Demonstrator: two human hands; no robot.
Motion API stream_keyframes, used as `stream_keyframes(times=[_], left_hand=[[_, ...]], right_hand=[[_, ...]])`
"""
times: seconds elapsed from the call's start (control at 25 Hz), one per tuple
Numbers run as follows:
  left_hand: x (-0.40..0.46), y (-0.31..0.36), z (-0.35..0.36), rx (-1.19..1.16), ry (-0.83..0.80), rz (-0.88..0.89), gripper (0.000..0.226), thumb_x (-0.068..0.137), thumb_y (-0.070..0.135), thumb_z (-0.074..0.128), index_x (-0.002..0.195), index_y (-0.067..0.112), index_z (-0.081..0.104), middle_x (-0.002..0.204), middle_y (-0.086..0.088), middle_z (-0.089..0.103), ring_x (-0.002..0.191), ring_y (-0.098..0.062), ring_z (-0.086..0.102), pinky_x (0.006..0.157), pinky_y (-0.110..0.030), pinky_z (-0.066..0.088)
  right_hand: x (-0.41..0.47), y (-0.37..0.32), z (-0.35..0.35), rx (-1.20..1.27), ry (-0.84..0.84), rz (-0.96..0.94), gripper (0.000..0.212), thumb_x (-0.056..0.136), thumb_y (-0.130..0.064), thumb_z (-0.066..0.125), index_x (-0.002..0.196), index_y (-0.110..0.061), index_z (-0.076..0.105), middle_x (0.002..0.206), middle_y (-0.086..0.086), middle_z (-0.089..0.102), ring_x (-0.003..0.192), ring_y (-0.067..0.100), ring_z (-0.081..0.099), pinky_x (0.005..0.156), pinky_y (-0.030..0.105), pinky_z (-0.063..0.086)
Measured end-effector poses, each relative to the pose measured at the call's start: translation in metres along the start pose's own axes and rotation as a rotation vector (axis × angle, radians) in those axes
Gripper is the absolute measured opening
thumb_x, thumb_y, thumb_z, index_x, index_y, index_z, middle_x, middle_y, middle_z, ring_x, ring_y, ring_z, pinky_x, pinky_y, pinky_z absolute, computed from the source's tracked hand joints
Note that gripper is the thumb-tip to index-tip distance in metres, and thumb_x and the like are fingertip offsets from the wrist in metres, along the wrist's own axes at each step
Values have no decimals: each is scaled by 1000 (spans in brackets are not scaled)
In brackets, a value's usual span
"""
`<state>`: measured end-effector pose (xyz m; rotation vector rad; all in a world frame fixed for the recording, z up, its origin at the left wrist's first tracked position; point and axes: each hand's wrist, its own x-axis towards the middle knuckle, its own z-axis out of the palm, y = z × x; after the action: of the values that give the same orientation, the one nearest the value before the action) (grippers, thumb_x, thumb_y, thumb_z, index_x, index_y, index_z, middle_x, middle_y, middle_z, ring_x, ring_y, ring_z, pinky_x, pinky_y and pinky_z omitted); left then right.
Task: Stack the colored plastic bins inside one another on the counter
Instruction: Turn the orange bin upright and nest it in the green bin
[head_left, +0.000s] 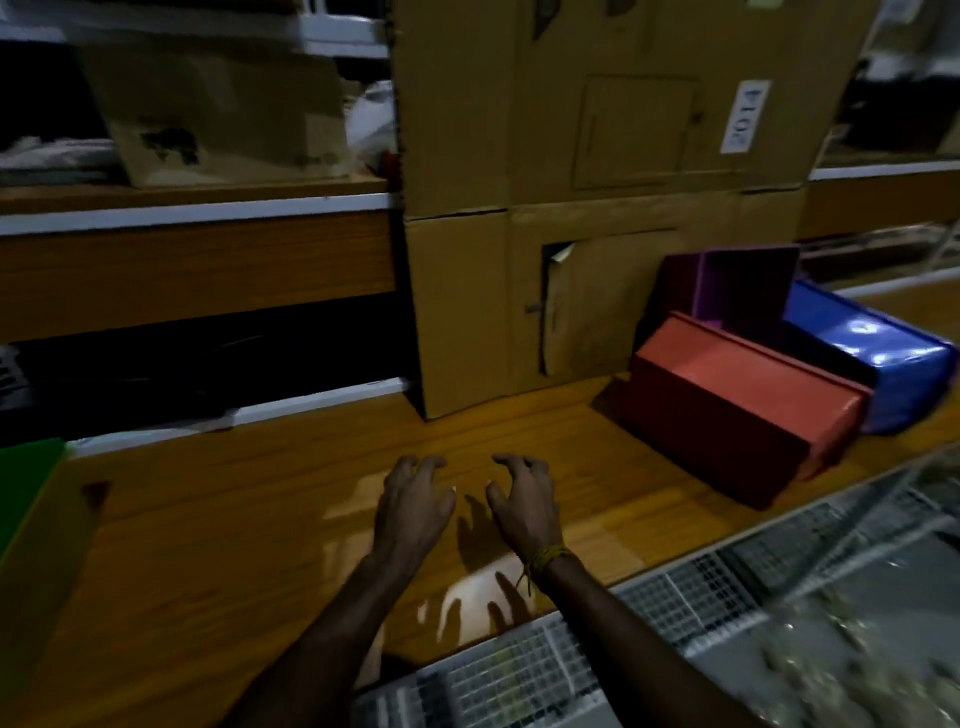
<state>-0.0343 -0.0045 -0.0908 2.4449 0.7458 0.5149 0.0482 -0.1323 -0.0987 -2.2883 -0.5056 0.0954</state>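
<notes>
Left hand (415, 501) and right hand (524, 501) hover side by side over wooden counter (234, 545), fingers loosely curled and spread, holding nothing. Yellow thread band on right wrist. Red bin (743, 410) lies tipped at far right of counter; purple bin (743, 288) behind it, blue bin (878, 358) to its right, touching. Green bin (31, 483) at left edge, well apart. Stacked cardboard boxes (571, 208) stand behind.

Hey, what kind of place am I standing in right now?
Probably a shop storeroom or stockroom: stacked cardboard boxes, one with a numbered label, wooden shelving behind a wooden counter, and colored plastic bins.
</notes>
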Motion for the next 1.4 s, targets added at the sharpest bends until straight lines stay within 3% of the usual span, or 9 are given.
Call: stream_keyframes(times=[0.2, 0.44, 0.76, 0.96, 1.16, 1.28, 1.4], left_hand=[[16, 108, 71, -64, -96, 129, 43, 92, 34, 60, 133, 30, 50, 141, -3, 42, 127, -24, 43, 92, -36, 47], [35, 200, 121, -114, -178, 315, 44, 93, 35, 58, 136, 29, 47, 145, -5, 38, 129, -25, 41, 94, -36, 45], [76, 296, 168, -140, -274, 564, 51, 94, 34, 56, 142, 23, 43, 155, -7, 32, 142, -23, 32, 111, -36, 35], [108, 321, 200, -13, -419, 665, 61, 97, 40, 50, 152, 29, 25, 164, -3, 13, 151, -25, 11, 119, -45, 20], [127, 312, 219, 149, -475, 699, 61, 98, 48, 41, 153, 32, 20, 165, -3, 10, 151, -27, 7, 119, -52, 8], [123, 296, 228, 100, -401, 707, 57, 98, 50, 40, 151, 34, 25, 164, 0, 15, 151, -25, 11, 119, -51, 9], [116, 275, 231, 27, -276, 714, 51, 98, 51, 37, 146, 35, 35, 160, 3, 26, 149, -21, 20, 119, -48, 13]], right_hand=[[32, 85, -86, -9, 156, 89, 36, 96, -36, 53, 132, -31, 51, 145, 9, 41, 131, 32, 45, 100, 52, 44], [53, 138, -169, -39, 490, 164, 28, 94, -30, 58, 121, -25, 63, 128, 9, 53, 119, 30, 49, 97, 44, 41], [92, 182, -229, -78, 754, 340, 33, 92, -35, 59, 122, -21, 62, 126, 16, 50, 118, 37, 48, 98, 48, 42], [114, 198, -253, -90, 832, 450, 35, 92, -36, 59, 125, -24, 60, 129, 16, 47, 119, 40, 47, 98, 50, 41], [127, 218, -268, 72, 743, 438, 49, 94, -34, 58, 139, -19, 49, 144, 20, 39, 130, 39, 41, 103, 47, 39], [125, 222, -267, 108, 772, 442, 50, 95, -33, 56, 141, -15, 47, 142, 21, 45, 129, 39, 44, 102, 45, 40], [115, 226, -263, 206, 886, 384, 52, 95, -45, 48, 140, -18, 46, 134, 19, 51, 120, 36, 51, 95, 42, 44]])
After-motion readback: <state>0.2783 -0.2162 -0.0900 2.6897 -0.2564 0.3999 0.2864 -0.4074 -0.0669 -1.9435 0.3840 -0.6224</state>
